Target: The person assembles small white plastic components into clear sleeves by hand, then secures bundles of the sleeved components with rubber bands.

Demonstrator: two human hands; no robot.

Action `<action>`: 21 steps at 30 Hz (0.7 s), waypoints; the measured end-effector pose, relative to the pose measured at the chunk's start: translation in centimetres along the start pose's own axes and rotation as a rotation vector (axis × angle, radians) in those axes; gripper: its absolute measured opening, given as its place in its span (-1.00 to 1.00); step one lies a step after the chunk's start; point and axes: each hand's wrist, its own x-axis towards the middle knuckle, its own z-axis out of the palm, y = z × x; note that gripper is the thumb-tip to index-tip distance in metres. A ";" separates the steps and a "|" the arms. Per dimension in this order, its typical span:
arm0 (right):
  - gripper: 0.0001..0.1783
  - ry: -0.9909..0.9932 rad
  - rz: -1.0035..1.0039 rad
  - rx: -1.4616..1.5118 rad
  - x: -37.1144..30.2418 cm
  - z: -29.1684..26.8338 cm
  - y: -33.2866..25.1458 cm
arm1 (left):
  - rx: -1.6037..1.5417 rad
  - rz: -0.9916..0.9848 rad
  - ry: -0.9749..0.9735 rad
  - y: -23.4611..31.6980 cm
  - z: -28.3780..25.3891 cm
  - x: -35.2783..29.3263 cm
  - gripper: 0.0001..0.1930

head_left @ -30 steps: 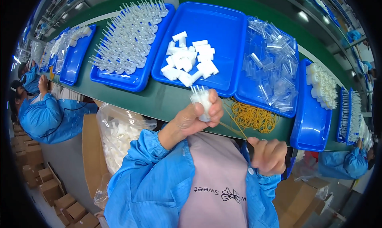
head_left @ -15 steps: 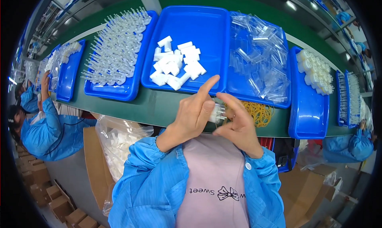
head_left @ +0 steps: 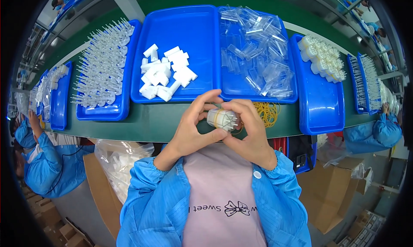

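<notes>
Between my two hands, above the near edge of the green table, is a rubber-banded bundle (head_left: 221,118) of translucent and white plastic pieces, with several small white prongs at its right end. A yellow rubber band runs round its middle. My left hand (head_left: 191,128) curves round its left side, thumb below and fingers above. My right hand (head_left: 250,128) closes on its right end with thumb and fingers. Just beyond my right hand lies a loose pile of yellow rubber bands (head_left: 267,114). The far side of the bundle and some fingertips are hidden.
Ahead stand blue trays: one with white plastic pieces (head_left: 161,74), one with clear plastic tubes (head_left: 262,49), one with spiked translucent parts (head_left: 103,70). At right, banded bundles (head_left: 322,57) sit on stacked trays. A plastic bag (head_left: 120,161) and cardboard boxes are below; co-workers sit both sides.
My right hand's fingers have come in from spread around the bundle's end to rest on it. My left index finger, stretched out before, has bent. The whole view has shifted a little.
</notes>
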 end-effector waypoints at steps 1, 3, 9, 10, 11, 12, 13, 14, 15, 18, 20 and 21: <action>-0.35 0.005 0.004 -0.005 0.0 0.0 0.0 | -0.050 -0.019 -0.018 0.0 0.2 0.0 -0.26; -0.34 0.013 0.027 0.097 -0.1 -0.1 0.2 | -0.161 -0.043 -0.018 -0.3 0.1 0.0 -0.25; -0.40 0.004 0.015 0.047 -0.6 -0.2 -0.1 | -0.315 -0.097 -0.019 0.1 0.9 -0.4 -0.22; -0.42 0.008 0.024 0.045 -0.6 -0.3 -0.2 | -0.344 -0.123 -0.005 0.1 1.0 -0.4 -0.20; -0.42 0.011 0.027 0.047 -0.7 -0.4 -0.1 | -0.371 -0.151 0.011 0.2 1.2 -0.4 -0.18; -0.42 0.007 0.002 0.018 -0.7 -0.4 -0.1 | -0.375 -0.148 0.005 0.3 1.2 -0.4 -0.18; -0.43 0.002 -0.021 -0.010 -0.6 -0.4 -0.1 | -0.420 -0.124 0.001 0.6 1.2 -0.4 -0.18; -0.43 0.003 -0.020 -0.016 -0.6 -0.2 -0.2 | -0.465 -0.102 -0.003 0.7 1.2 -0.4 -0.17; -0.43 0.015 -0.044 -0.006 -0.7 -0.1 -0.3 | -0.462 -0.104 -0.004 0.7 1.1 -0.4 -0.17; -0.42 0.018 -0.067 -0.007 -0.9 -0.1 -0.4 | -0.601 -0.222 0.012 0.8 0.7 -0.3 -0.17; -0.39 0.010 -0.067 -0.020 -0.9 -0.1 -0.4 | -0.470 -0.270 0.057 1.2 0.7 -0.2 -0.20; -0.37 0.010 -0.055 -0.010 -0.9 0.0 -0.5 | -0.470 -0.269 0.056 1.1 0.8 -0.3 -0.20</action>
